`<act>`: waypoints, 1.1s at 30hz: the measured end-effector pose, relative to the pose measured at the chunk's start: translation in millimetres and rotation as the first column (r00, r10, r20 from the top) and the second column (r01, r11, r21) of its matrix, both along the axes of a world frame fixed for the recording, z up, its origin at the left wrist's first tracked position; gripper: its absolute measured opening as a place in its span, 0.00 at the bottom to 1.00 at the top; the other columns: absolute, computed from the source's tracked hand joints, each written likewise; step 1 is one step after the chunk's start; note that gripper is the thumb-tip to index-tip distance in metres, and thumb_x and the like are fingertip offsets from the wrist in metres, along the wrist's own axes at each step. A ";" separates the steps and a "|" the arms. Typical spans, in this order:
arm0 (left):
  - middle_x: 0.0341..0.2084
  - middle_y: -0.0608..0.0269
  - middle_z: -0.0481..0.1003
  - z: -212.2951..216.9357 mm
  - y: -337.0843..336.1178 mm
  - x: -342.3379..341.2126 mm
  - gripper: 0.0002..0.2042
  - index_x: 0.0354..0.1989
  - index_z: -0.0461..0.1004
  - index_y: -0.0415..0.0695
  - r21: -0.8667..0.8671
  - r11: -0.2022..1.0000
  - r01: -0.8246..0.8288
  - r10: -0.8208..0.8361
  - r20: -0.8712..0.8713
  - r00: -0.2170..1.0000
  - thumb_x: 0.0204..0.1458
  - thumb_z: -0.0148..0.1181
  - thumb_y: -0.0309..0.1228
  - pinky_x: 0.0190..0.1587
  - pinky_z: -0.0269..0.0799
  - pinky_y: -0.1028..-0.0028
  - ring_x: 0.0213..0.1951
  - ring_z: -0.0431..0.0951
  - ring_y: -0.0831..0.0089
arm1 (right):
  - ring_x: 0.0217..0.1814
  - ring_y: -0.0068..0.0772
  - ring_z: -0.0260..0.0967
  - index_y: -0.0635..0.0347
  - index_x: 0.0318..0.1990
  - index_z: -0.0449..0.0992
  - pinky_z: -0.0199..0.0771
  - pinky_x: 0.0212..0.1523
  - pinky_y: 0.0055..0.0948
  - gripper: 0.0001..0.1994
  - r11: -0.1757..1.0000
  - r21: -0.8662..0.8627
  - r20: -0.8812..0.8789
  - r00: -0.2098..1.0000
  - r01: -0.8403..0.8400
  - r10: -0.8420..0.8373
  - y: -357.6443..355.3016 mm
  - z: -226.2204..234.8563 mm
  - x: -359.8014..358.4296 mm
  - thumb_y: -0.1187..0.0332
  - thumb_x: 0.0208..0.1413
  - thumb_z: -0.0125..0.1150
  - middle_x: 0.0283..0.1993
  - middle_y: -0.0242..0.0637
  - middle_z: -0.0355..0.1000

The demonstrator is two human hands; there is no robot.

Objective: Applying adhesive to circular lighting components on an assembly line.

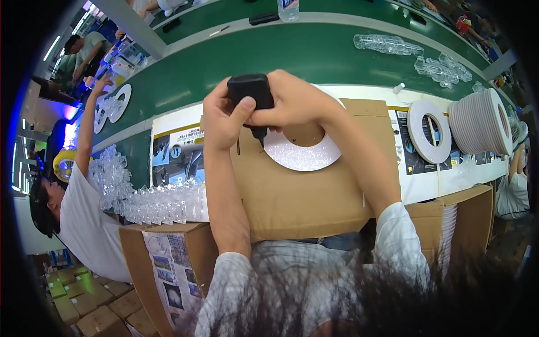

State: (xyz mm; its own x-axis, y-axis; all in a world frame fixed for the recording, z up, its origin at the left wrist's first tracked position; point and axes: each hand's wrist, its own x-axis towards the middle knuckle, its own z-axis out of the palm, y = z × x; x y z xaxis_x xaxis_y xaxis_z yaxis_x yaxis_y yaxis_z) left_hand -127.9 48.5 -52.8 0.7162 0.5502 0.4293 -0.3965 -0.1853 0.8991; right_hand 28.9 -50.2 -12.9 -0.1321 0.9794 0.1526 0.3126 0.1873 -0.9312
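A black power screwdriver (250, 90) stands nose down above the cardboard, its thin tip near the left edge of a glittery white ring (303, 157). My left hand (223, 119) is closed around the tool from the left, thumb across its body. From the right, my right hand (289, 100) grips the same tool, its thumb near the left one. The ring lies flat on a brown cardboard pad (292, 202) in front of me. My right hand and forearm hide part of the ring.
Clear plastic pieces (163, 205) are lined up at left. A stack of white rings (480, 123) and a loose white ring (429, 132) sit at right. Beyond runs a green table (269, 53) with clear plastic parts (387, 44). A co-worker (84, 219) reaches forward at left.
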 end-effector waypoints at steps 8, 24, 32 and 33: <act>0.38 0.62 0.76 2.1 -13.7 2.2 0.20 0.48 0.72 0.33 0.041 0.987 0.154 -0.156 0.048 0.987 0.51 0.68 0.31 0.45 0.73 0.74 0.40 0.75 0.75 | 0.16 0.27 0.70 0.67 0.31 0.74 0.69 0.19 0.26 0.11 0.958 0.200 0.098 0.969 0.204 -0.226 -38.2 8.1 -22.6 0.67 0.46 0.63 0.19 0.37 0.72; 0.35 0.65 0.75 -1.5 -9.9 2.4 0.20 0.44 0.74 0.34 0.056 0.956 0.288 -0.289 0.021 0.957 0.49 0.71 0.35 0.42 0.73 0.78 0.38 0.75 0.78 | 0.17 0.20 0.70 0.67 0.33 0.76 0.69 0.16 0.21 0.08 0.902 0.266 0.101 0.921 0.339 -0.376 -43.8 -18.3 -35.6 0.71 0.46 0.62 0.19 0.34 0.73; 0.35 0.65 0.75 -2.5 -10.2 5.7 0.21 0.44 0.74 0.34 0.088 0.952 0.294 -0.293 -0.014 0.956 0.48 0.71 0.36 0.42 0.73 0.78 0.37 0.75 0.78 | 0.16 0.21 0.70 0.68 0.32 0.75 0.70 0.17 0.21 0.08 0.902 0.264 0.085 0.923 0.342 -0.375 -46.2 -22.3 -30.6 0.72 0.45 0.62 0.19 0.35 0.73; 0.35 0.64 0.76 -3.3 -10.9 5.2 0.21 0.45 0.74 0.34 0.088 0.956 0.280 -0.281 -0.001 0.960 0.48 0.71 0.36 0.43 0.73 0.77 0.38 0.75 0.77 | 0.16 0.21 0.70 0.68 0.32 0.75 0.70 0.17 0.21 0.08 0.900 0.265 0.085 0.922 0.345 -0.379 -46.6 -22.0 -31.2 0.72 0.45 0.62 0.19 0.35 0.73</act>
